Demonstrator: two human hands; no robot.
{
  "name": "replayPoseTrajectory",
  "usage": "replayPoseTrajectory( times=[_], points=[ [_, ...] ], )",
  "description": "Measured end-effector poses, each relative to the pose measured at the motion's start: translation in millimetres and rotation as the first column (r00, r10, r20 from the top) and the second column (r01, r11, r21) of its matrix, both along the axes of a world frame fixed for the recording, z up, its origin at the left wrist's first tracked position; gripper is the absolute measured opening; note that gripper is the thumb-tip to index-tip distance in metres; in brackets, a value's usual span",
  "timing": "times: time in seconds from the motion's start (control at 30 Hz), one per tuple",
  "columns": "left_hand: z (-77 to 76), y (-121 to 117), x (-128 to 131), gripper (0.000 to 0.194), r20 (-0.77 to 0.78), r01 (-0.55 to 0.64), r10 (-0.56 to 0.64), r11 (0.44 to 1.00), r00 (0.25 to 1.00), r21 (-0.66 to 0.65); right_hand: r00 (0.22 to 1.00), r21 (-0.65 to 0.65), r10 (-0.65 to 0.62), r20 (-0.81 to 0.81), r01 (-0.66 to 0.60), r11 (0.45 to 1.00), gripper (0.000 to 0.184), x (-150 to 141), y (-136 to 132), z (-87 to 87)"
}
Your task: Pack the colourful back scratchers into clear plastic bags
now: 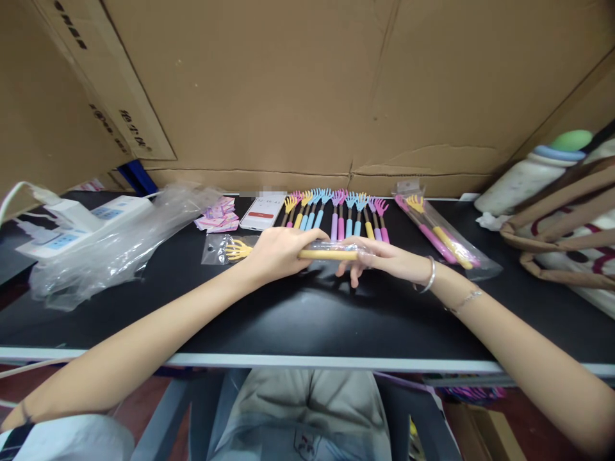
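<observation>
Over the counter [312,326], the left grip [278,253], wrapped round the scratcher [331,255] in its sleeve [210,251], does best holding it level, while the right grip [382,257], half-curled at one end, whether pinching or not one cannot tell, should ease rather than tug

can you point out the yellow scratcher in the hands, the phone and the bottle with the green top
yellow scratcher [329,255]: head view, on its handle
phone [259,221]: head view, on its screen
bottle with the green top [521,180]: head view, on its pale body
</observation>
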State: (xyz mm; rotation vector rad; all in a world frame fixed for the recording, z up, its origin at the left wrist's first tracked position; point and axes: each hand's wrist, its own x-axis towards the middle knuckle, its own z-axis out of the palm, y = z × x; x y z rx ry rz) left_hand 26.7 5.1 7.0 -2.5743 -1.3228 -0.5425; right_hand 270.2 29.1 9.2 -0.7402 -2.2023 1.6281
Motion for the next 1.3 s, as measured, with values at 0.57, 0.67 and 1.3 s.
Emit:
replayPoseTrajectory(
  times=[0.57,0.67,1.3],
  points=[
    [9.4,1,-5,0.049,0.107,0.033,-0.029,0.999,0.994,-0.033,0.848,-0.041,-0.439,-0.297,0.448,0.893,0.036,-6,2,1.3],
    [14.3,5,-10,0.040,0.162,-0.031,0.049,0.993,0.986,-0.110,0.732,-0.117,-0.590,-0.341,0.589,0.799,0.025,0,7,8.1],
    [24.1,36,-47,0.048,0.398,0.362,-0.081,0.607,0.914,-0.707,0.419,-0.352,-0.813,-0.405,0.749,0.561,0.022,10,18,19.1]
  ],
)
